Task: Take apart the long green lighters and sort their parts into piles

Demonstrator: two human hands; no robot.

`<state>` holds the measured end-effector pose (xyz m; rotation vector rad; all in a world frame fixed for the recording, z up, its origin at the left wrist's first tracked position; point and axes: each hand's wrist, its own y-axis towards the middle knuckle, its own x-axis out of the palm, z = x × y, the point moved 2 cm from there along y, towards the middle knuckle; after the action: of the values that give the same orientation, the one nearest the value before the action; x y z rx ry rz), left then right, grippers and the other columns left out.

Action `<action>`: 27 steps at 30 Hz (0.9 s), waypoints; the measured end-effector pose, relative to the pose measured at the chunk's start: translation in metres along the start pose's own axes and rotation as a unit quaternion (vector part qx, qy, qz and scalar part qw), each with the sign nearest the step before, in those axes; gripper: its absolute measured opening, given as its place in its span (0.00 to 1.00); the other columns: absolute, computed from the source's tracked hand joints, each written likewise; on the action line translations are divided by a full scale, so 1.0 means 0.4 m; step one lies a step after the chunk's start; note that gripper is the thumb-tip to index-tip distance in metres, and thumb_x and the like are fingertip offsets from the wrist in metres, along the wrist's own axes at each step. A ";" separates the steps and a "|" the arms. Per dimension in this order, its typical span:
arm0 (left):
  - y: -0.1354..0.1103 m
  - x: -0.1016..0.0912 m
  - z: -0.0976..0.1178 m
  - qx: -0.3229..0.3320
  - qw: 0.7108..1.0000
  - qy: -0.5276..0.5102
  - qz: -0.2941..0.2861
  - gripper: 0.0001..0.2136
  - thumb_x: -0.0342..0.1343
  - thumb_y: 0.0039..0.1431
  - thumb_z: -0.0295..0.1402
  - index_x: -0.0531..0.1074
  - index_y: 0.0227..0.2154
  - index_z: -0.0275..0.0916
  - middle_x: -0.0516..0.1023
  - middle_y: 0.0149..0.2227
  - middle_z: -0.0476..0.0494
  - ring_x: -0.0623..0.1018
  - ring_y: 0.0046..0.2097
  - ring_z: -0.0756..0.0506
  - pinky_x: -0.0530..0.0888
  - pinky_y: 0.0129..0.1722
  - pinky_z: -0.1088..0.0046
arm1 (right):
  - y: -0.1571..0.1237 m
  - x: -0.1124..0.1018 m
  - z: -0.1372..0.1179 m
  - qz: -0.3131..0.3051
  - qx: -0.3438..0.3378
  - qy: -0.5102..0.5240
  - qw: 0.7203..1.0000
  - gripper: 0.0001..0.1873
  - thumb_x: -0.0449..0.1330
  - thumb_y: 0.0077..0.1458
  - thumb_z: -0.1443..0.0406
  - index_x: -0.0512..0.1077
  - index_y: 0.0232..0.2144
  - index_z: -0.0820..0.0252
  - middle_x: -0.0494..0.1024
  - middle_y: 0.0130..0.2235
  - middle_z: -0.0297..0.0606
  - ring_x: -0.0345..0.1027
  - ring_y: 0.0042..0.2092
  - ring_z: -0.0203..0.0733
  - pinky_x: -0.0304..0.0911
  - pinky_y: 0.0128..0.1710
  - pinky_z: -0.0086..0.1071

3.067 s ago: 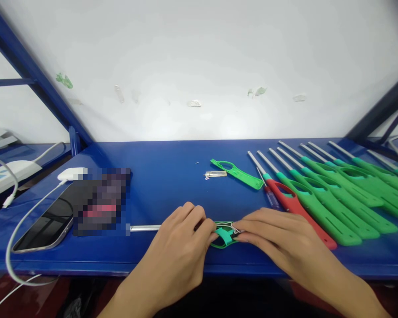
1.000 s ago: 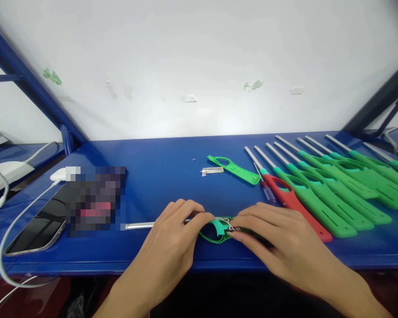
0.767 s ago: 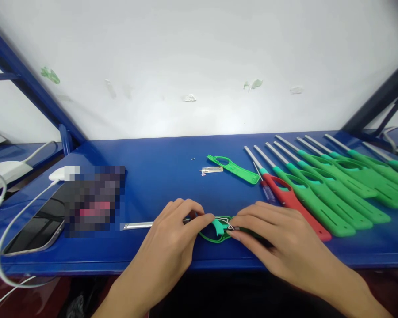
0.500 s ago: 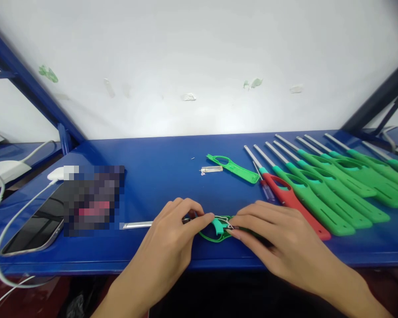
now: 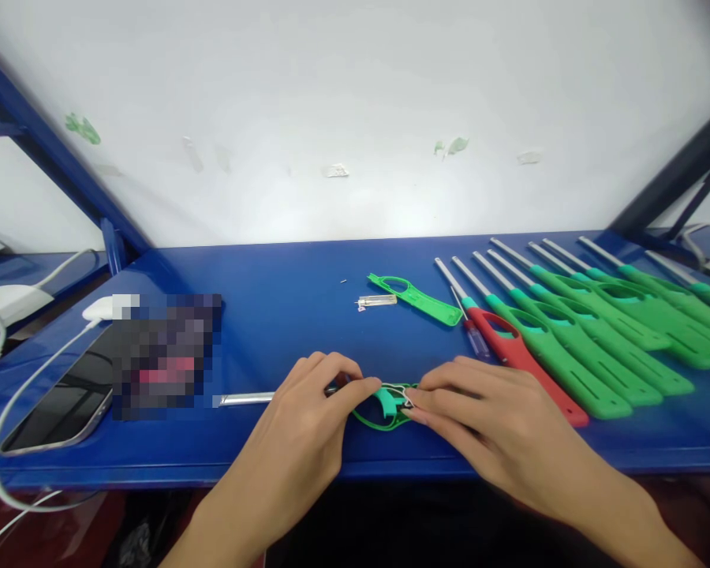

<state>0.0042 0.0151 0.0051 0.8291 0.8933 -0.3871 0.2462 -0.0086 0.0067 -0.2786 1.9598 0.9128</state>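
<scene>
An opened green gas lighter [image 5: 371, 424] lies at the table's front edge, its metal tube [image 5: 247, 399] pointing left. My left hand [image 5: 304, 414] is closed over its neck, with the thumb reaching to the teal trigger [image 5: 388, 403]. Fingers and thumb of my right hand [image 5: 497, 410] pinch the white wire [image 5: 397, 387] inside the shell, right of the trigger; the fingertips hide part of the inner pieces. Beyond the hands lie a loose green half shell [image 5: 431, 306], a small clear fuel tank [image 5: 379, 300] and a tiny metal pin [image 5: 343, 281].
To the right rests a screwdriver [image 5: 476, 341] beside a red lighter [image 5: 529, 367] and a row of several green lighters [image 5: 592, 386]. On the left are a phone [image 5: 59, 410], a white cable [image 5: 12, 426] and a blurred-out item [image 5: 169, 355]. A white wall [image 5: 355, 95] stands behind the table.
The right fingertips have shifted slightly on the white wire inside the shell. My left hand keeps its place, and the loose parts lie as before.
</scene>
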 end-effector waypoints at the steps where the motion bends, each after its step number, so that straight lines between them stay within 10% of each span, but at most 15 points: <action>1: 0.001 0.000 0.000 -0.001 1.000 0.001 0.004 0.23 0.49 0.70 0.10 0.73 0.59 0.40 0.74 0.50 0.43 0.73 0.48 0.43 0.74 0.47 0.62 | 0.002 0.000 0.000 0.001 -0.001 -0.002 1.000 0.07 0.60 0.76 0.65 0.79 0.47 0.53 0.83 0.43 0.34 0.74 0.40 0.41 0.68 0.39 0.37; 27: 0.004 -0.017 0.017 0.006 0.999 -0.012 0.030 0.15 0.51 0.75 0.19 0.76 0.54 0.40 0.77 0.48 0.43 0.77 0.46 0.45 0.76 0.44 0.65 | -0.002 0.004 -0.003 0.007 0.003 -0.001 1.000 0.06 0.60 0.75 0.65 0.79 0.47 0.54 0.84 0.43 0.34 0.76 0.42 0.42 0.69 0.42 0.38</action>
<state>0.0047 0.0109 0.0139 0.8592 0.8423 -0.3505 0.2449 -0.0095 0.0053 -0.2612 1.9653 0.9149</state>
